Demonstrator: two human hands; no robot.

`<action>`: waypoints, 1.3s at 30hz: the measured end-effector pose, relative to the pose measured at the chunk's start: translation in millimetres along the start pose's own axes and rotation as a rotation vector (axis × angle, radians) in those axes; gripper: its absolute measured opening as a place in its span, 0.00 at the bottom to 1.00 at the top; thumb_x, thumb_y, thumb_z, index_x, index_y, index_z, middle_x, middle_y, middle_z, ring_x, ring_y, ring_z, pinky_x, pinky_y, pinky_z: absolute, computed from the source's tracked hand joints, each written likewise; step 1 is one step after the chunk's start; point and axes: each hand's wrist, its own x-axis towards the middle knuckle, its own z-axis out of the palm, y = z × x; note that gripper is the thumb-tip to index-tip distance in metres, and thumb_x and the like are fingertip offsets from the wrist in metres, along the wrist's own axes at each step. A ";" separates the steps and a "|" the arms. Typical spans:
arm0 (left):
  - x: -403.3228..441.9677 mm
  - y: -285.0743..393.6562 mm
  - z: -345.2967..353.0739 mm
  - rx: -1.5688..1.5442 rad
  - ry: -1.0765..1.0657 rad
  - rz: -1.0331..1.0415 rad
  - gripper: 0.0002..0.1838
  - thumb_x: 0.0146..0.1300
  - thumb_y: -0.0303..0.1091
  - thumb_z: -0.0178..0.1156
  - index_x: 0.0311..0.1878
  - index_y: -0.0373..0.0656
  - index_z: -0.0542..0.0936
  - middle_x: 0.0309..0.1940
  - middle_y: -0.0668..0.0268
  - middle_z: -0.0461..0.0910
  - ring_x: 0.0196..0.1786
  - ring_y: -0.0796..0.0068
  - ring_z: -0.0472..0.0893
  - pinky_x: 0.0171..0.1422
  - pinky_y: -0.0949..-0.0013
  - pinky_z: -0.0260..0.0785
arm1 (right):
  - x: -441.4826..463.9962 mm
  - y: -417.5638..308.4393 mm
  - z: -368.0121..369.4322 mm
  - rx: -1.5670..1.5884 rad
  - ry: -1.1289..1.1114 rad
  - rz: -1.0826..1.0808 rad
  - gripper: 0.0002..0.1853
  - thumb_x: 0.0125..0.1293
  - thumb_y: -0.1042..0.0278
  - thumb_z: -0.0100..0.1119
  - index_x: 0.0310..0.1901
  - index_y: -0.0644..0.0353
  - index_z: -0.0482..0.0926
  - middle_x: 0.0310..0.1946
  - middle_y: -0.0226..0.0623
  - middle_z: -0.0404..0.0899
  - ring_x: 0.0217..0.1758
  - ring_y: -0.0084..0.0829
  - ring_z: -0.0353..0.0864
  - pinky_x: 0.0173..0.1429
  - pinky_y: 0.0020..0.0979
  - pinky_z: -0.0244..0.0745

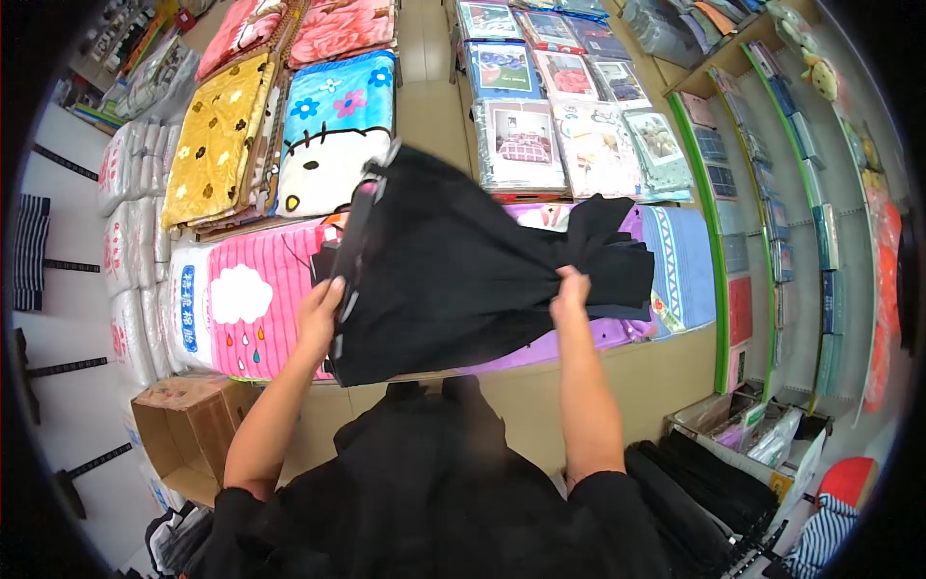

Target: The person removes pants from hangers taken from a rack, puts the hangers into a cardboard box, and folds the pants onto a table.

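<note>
Black trousers (444, 280), seemingly several pieces together, stretch across the middle over the bedding table. My left hand (323, 307) is closed on their waist end at the left, where dark hanger bars with clips (359, 236) run along the edge. Toward the other end, my right hand (571, 291) grips the cloth and bunches it into folds. Beyond that grip the leg ends (617, 270) fan out in layers. Under the cloth lie a pink striped bedding pack (270, 289) and a purple one (588, 335).
Folded blankets (217, 135) and packaged bedding sets (521, 145) are stacked ahead. A cardboard box (188, 420) stands lower left. Green-edged shelves (719, 241) rise at the right, above a box of packets (772, 425). More black garments (709, 487) hang lower right.
</note>
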 end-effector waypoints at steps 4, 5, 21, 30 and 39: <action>-8.7 106.3 100.1 -0.055 -0.231 0.097 0.20 0.77 0.43 0.61 0.53 0.32 0.84 0.38 0.72 0.83 0.39 0.85 0.76 0.46 0.78 0.68 | 18.3 -141.2 -53.9 0.337 -0.110 -0.168 0.15 0.55 0.74 0.61 0.46 0.66 0.84 0.46 0.43 0.86 0.48 0.42 0.86 0.60 0.44 0.83; -14.8 128.6 140.1 -0.113 -0.229 0.209 0.16 0.77 0.43 0.61 0.43 0.37 0.81 0.33 0.76 0.75 0.35 0.86 0.70 0.41 0.75 0.62 | 10.4 -214.3 -82.2 0.404 -0.343 -0.187 0.17 0.58 0.69 0.59 0.49 0.65 0.84 0.50 0.47 0.86 0.54 0.46 0.86 0.64 0.47 0.82; -13.1 116.5 134.4 -0.288 -0.181 0.074 0.16 0.77 0.46 0.61 0.38 0.43 0.81 0.31 0.80 0.71 0.35 0.88 0.67 0.41 0.76 0.60 | -34.5 -220.6 -64.4 0.141 -0.129 -0.500 0.19 0.56 0.81 0.60 0.52 0.64 0.80 0.48 0.43 0.84 0.49 0.42 0.86 0.58 0.42 0.84; 7.6 -29.6 -5.2 -0.129 0.121 -0.155 0.16 0.77 0.45 0.60 0.46 0.41 0.85 0.35 0.74 0.84 0.33 0.84 0.80 0.37 0.76 0.70 | -32.0 43.6 35.1 -0.344 -0.164 0.080 0.26 0.65 0.68 0.66 0.64 0.52 0.72 0.54 0.37 0.79 0.50 0.37 0.81 0.45 0.41 0.80; 15.3 44.3 11.4 -0.249 0.098 -0.030 0.15 0.77 0.43 0.61 0.45 0.39 0.85 0.35 0.74 0.82 0.34 0.86 0.76 0.38 0.76 0.68 | -54.5 43.2 33.4 -0.193 -0.196 0.240 0.30 0.77 0.47 0.55 0.70 0.58 0.65 0.71 0.50 0.71 0.53 0.48 0.89 0.48 0.37 0.82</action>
